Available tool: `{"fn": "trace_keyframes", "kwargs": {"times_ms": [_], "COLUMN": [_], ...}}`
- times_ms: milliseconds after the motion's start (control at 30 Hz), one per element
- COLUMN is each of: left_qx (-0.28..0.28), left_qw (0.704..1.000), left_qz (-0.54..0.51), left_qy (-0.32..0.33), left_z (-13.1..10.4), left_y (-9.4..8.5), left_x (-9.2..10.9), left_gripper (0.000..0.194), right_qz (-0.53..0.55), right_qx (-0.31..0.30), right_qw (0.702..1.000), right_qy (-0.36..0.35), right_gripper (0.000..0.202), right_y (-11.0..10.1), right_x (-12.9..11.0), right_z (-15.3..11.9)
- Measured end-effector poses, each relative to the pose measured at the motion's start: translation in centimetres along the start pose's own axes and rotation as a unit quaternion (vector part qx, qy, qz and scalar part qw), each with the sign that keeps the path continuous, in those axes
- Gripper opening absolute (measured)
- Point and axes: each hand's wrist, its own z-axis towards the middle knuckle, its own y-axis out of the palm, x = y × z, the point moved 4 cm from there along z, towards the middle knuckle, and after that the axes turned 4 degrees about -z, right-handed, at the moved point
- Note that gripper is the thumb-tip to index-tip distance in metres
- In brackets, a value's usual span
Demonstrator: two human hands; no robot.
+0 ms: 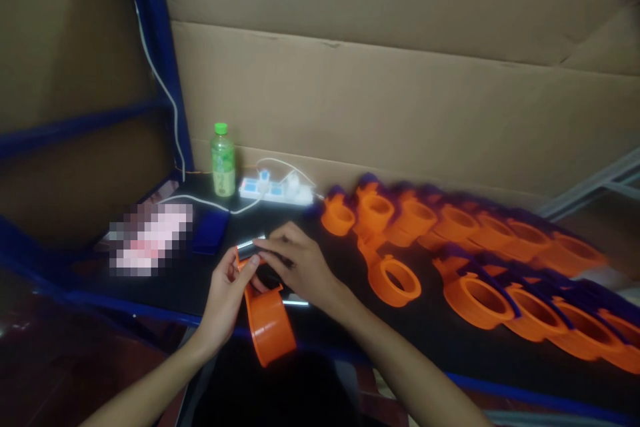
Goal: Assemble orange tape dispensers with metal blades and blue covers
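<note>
My left hand (224,299) is closed round the head of an orange tape dispenser (273,328), whose wide ring hangs below the fingers. A dark strip with a silvery toothed blade (250,246) lies across the dispenser's upper end. My right hand (303,265) presses its fingertips against the right end of this blade piece, thumb and fingers close together. Part of the dispenser's neck is hidden behind both hands. Under my right wrist a thin, pale, shiny strip (296,303) lies on the table.
Several orange tape dispensers (395,280) with dark purple parts stand in two rows on the black table (400,340). At the back are a green-capped bottle (223,163) and a white power strip (277,191) with cables. A dark blue flat object (211,232) lies left of my hands.
</note>
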Motion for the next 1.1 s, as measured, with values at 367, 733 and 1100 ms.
{"fn": "trace_keyframes", "kwargs": {"times_ms": [367, 733, 1100], "left_qx": [0.034, 0.011, 0.004], "left_qw": [0.985, 0.977, 0.972], "left_qz": [-0.150, -0.169, -0.187], "left_qy": [-0.076, -0.133, -0.141], "left_z": [-0.3, -0.3, -0.4], "left_y": [0.0, -0.2, -0.3], "left_x": [1.0, 0.9, 0.9], "left_gripper": [0.033, 0.038, 0.038], "right_qz": [-0.199, -0.380, -0.260], "right_qx": [-0.068, -0.172, -0.102], "right_qw": [0.963, 0.857, 0.914], "right_qy": [0.170, 0.303, 0.293], "right_gripper": [0.033, 0.048, 0.029], "right_y": [-1.4, -0.3, 0.0], "right_x": [4.6, 10.9, 10.3], "right_z": [0.5, 0.6, 0.5]}}
